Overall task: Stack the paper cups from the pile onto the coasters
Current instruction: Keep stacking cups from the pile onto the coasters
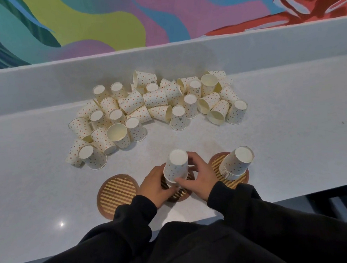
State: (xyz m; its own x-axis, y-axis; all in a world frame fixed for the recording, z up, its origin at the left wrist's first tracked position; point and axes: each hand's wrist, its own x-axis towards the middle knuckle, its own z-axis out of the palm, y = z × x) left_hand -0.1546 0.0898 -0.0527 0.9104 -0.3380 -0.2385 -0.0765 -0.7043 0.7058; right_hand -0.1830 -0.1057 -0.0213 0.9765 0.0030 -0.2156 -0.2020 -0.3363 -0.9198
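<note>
Three round bamboo coasters lie along the near edge of the white counter. The left coaster (pixel 117 191) is bare. On the middle coaster (pixel 185 192) stands a short upside-down stack of dotted paper cups (pixel 176 168), and my left hand (pixel 155 186) and my right hand (pixel 198 178) both grip it at its lower part. The right coaster (pixel 240 181) carries a taller inverted cup stack (pixel 236 163) that leans a little. Further back lies the pile of loose dotted cups (pixel 154 110), some upright, some inverted, some on their sides.
The white counter (pixel 292 143) ends in a raised ledge (pixel 163 56) behind the pile, with a colourful mural above it. The counter's near edge runs just in front of the coasters. My black sleeves fill the bottom of the view.
</note>
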